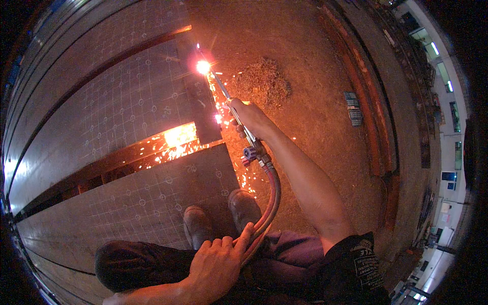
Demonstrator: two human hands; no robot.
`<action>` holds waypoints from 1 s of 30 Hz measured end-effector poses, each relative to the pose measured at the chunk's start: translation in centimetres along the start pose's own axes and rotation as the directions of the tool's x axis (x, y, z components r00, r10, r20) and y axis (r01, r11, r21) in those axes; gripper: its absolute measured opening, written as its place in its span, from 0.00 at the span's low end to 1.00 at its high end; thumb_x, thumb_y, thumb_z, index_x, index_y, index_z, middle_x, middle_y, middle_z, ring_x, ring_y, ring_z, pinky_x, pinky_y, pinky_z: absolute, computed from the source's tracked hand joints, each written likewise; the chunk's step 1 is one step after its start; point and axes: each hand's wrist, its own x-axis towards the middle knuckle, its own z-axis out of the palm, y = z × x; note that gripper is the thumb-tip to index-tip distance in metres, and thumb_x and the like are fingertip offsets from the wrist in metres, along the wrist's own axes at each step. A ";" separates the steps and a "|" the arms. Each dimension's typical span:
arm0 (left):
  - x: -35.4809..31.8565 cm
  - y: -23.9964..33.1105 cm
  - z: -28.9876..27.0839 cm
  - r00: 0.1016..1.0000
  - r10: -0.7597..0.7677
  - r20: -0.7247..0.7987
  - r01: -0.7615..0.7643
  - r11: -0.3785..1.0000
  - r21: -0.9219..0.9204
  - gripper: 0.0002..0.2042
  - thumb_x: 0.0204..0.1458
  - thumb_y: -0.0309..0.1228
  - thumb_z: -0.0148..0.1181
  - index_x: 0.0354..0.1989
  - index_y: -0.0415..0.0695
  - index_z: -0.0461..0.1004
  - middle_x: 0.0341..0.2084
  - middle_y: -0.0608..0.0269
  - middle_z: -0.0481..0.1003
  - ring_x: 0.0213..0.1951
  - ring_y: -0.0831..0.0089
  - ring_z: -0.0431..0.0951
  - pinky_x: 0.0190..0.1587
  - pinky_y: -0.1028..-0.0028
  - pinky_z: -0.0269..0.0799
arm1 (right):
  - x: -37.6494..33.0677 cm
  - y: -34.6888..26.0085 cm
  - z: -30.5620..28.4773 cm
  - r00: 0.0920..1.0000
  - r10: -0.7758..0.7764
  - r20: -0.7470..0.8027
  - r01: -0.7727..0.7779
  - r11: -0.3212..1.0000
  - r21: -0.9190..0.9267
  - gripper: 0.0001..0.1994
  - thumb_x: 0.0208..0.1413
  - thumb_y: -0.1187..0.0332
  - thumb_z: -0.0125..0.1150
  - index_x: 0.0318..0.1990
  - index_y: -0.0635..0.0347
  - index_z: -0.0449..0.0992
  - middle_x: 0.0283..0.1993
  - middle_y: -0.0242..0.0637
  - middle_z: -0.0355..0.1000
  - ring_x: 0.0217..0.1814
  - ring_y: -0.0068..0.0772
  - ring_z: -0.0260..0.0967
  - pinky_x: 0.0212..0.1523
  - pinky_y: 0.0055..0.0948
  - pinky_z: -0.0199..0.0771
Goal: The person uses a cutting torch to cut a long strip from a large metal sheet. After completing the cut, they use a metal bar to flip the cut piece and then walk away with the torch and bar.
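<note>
My right hand [250, 117] is closed round the metal shaft of a cutting torch [263, 156]. Its tip reaches up and left to a bright glow [203, 67] at the edge of a steel plate [127, 96] marked with chalk lines and circles. Sparks fall below the glow and light up the gap beside a second marked plate [168, 188]. Red and dark hoses [274, 195] curve from the torch's valves down towards my lap. Over these hoses lies my left hand [218, 259], fingers bent around them and the index finger stretched along; the thumb is hidden.
My boots [243, 206] stand on the nearer marked plate. A heap of brown scrap [262, 81] lies on the floor beyond the plate edge. Farther right are a small slatted piece [353, 109] and long rusty steel beams [368, 101].
</note>
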 end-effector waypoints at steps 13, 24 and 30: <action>0.0 -0.1 0.1 0.999 0.015 -0.035 -0.014 1.000 0.023 0.35 0.52 0.30 0.52 0.70 0.45 0.50 0.27 0.57 0.73 0.29 0.63 0.77 0.33 0.66 0.73 | 0.2 0.3 -0.1 1.000 -0.012 -0.004 0.012 1.000 -0.020 0.24 0.57 0.45 0.49 0.35 0.63 0.70 0.25 0.35 0.65 0.18 0.24 0.61 0.17 0.29 0.65; 0.0 0.0 -0.3 0.999 -0.001 0.033 0.001 1.000 0.008 0.36 0.51 0.32 0.53 0.71 0.44 0.49 0.27 0.58 0.73 0.29 0.64 0.77 0.33 0.66 0.73 | 0.6 0.6 0.1 1.000 0.004 0.001 -0.004 0.999 0.039 0.22 0.58 0.47 0.49 0.36 0.61 0.69 0.26 0.34 0.64 0.18 0.23 0.61 0.16 0.29 0.64; 0.1 0.1 -0.5 1.000 0.011 0.025 -0.012 1.000 0.026 0.35 0.51 0.31 0.52 0.71 0.44 0.50 0.27 0.57 0.73 0.29 0.64 0.77 0.33 0.67 0.73 | 0.6 0.6 -0.1 1.000 0.001 -0.028 -0.002 1.000 -0.011 0.22 0.57 0.46 0.49 0.35 0.61 0.70 0.25 0.34 0.65 0.18 0.24 0.62 0.17 0.29 0.66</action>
